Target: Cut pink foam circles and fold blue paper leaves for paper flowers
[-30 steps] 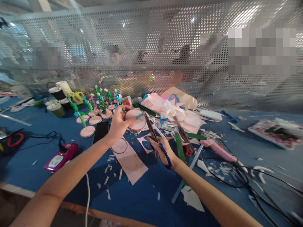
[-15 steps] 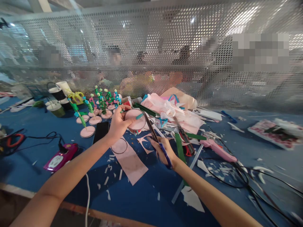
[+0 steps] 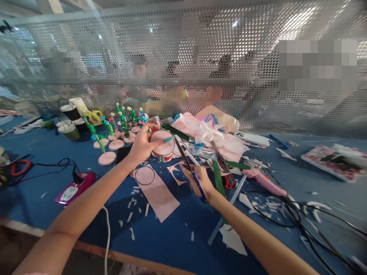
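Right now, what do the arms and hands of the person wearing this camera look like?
The left hand has no glove; its thumb shows a long, pointed teal nail. The right hand is also gloveless; its nails are too unclear to describe. I see no sleeves, watch or bracelet on either forearm, and no markings.

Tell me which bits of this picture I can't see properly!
All in the head view:
- Some left hand fingertips: behind the round pink disc with a dark rim.
- Part of the flat black rectangle: behind the left arm.
- The white cable's lower end: cut off by the bottom edge.
- People: blurred behind the grey perforated metal screen.
- Whether the blue-handled metal scissors touch the disc: too small.
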The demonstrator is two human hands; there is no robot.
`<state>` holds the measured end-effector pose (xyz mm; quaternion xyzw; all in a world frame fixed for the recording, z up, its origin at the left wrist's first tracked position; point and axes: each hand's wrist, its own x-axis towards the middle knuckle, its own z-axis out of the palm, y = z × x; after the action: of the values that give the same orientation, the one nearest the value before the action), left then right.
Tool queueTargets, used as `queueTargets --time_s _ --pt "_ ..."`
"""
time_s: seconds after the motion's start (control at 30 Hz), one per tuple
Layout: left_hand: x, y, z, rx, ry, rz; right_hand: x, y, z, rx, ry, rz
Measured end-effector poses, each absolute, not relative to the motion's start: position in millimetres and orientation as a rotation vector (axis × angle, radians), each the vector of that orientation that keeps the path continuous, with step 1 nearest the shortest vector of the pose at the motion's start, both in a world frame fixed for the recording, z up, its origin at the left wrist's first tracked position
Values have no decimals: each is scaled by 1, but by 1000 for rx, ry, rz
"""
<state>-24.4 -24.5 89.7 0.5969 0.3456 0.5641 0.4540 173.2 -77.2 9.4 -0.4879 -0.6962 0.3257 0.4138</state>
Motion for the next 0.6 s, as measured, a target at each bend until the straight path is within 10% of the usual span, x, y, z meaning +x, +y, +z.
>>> queueTargets --time_s 0.6 --pt "-30 -15 82 1632 810 1340 177 -71 8 -1181 -1524 1100"
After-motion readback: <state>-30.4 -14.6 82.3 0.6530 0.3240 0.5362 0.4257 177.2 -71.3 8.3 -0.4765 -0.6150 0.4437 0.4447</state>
